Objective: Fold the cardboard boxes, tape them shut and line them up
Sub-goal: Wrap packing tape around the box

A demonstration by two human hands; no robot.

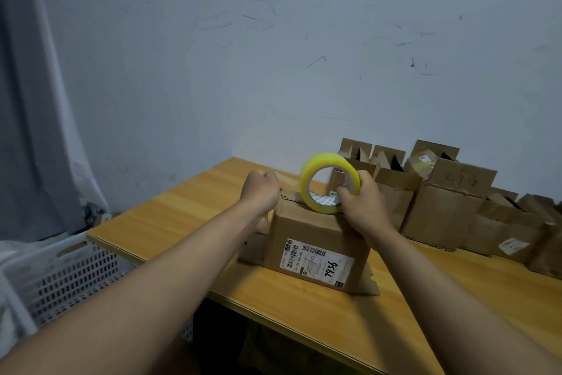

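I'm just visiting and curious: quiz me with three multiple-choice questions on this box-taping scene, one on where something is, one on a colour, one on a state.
1. Where does the tape roll stand?
A. on top of the labelled box
B. on the floor
C. in the white basket

2. What colour is the tape roll?
A. blue
B. yellow
C. black

3. What is the right hand doing?
A. lying flat on the table
B. hanging idle
C. gripping the tape roll

Answers:
1 A, the roll sits upright on the box top.
2 B, its band is clearly yellow.
3 C, its fingers curl through the roll's core.
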